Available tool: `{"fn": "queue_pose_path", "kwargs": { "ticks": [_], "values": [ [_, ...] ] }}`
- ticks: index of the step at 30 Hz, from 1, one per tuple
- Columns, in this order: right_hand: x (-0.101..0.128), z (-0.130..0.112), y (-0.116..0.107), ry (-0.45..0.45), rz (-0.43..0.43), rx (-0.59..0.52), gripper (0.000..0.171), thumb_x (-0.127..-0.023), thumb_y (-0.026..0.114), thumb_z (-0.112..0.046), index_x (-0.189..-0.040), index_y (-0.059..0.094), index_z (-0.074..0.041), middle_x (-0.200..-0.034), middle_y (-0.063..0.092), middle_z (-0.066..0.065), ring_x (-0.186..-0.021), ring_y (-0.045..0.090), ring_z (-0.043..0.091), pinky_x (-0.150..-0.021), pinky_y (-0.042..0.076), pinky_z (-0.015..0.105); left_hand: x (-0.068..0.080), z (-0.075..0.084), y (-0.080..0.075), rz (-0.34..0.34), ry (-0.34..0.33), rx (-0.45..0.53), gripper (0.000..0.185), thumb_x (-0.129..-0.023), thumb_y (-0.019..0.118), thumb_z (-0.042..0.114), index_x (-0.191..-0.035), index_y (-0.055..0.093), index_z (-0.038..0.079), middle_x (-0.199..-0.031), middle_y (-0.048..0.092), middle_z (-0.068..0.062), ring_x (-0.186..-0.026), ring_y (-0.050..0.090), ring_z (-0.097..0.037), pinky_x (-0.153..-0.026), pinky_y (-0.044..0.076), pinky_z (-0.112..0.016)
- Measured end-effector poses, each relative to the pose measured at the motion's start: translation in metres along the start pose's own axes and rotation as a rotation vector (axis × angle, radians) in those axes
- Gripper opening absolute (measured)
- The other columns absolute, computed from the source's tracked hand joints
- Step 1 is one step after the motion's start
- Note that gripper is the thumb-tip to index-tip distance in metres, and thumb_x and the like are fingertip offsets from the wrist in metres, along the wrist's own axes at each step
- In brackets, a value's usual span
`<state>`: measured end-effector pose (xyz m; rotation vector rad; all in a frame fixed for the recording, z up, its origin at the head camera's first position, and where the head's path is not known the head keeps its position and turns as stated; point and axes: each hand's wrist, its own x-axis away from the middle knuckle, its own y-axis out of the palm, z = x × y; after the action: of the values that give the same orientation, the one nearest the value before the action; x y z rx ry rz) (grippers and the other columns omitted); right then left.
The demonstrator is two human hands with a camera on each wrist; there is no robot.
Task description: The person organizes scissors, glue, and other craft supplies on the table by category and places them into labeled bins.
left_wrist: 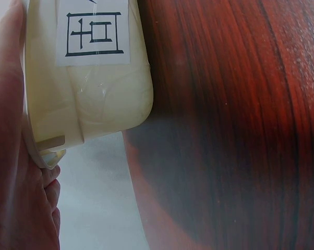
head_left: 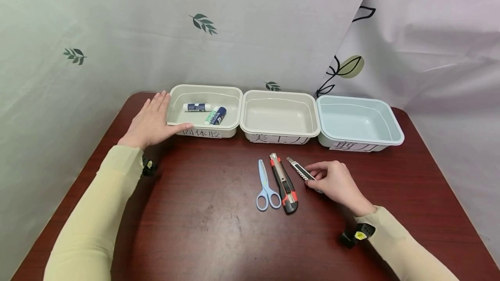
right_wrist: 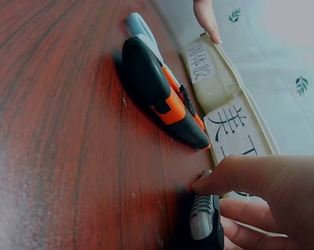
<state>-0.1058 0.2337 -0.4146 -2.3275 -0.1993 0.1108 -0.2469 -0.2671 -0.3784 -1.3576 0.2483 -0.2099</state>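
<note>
My right hand (head_left: 336, 181) pinches small utility knife (head_left: 300, 170); left hand (head_left: 150, 120) flat against glue-stick tray (head_left: 230, 130). Risk: thin knife slips, blade end nicks fingers.

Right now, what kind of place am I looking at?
Probably a staged tabletop sorting setup, not a lived-in room: a dark red wooden table, three labelled plastic bins in a row, and a leaf-print curtain hung as backdrop. Stationery lies by the right hand.

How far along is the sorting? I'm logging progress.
Done: two glue sticks lie in the cream left tray, which the left hand steadies. In hand: the right hand pinches the slim grey utility knife. Left: blue scissors and the black-orange cutter remain on the table; the other trays are empty.
</note>
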Motion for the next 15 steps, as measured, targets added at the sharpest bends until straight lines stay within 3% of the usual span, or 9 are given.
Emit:
{"fn": "queue_pose_path", "kwargs": {
  "ticks": [15],
  "values": [
    [-0.0028, -0.0006, -0.0103, -0.048, 0.022, 0.019, 0.026, -0.076, 0.083, -0.003, -0.102, 0.081, -0.007, -0.079, 0.073, -0.004, -0.070, 0.069, 0.010, -0.062, 0.057, 0.023, -0.0012, 0.0000, -0.0003, -0.008, -0.010, -0.003, 0.124, -0.086, 0.054, 0.080, -0.159, 0.006, -0.008, -0.165, 0.008, -0.029, -0.153, 0.003, -0.039, -0.124, 0.000, -0.051]
  ]
}}
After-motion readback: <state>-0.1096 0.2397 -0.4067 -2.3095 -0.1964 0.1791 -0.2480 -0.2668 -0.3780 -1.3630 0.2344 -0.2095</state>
